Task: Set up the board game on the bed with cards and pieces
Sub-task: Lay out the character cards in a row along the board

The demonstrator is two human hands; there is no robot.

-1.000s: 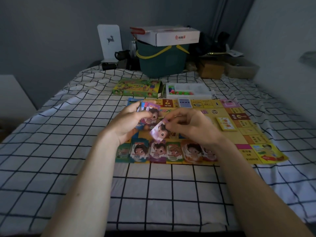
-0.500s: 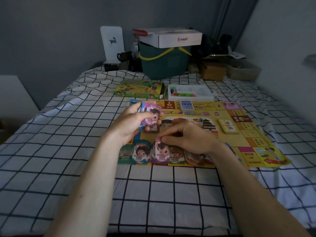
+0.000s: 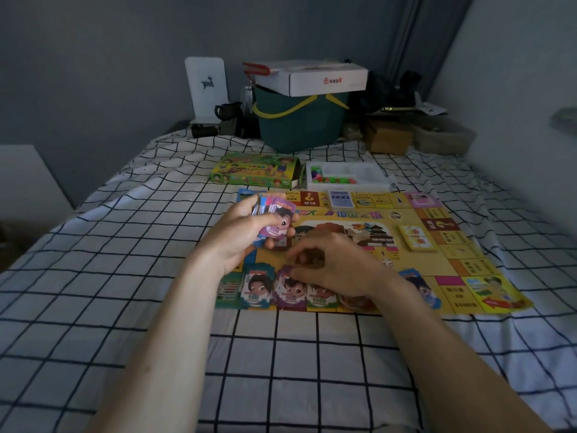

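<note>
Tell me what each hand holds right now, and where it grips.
Left hand grips the stack of money cards by its lower end. Right hand pinches the purple 500 card's top edge.

I count one game board [image 3: 415, 264] on the bed. Along its near edge lie five piles of play money [image 3: 288, 292], one partly hidden. On the board sit two card decks [image 3: 416, 238] and one die [image 3: 388, 263]. Beyond its far edge: one game box [image 3: 254, 174], one tray of pieces [image 3: 345, 175].

Money piles [image 3: 290, 292] along board [image 3: 437, 264] edge
</note>
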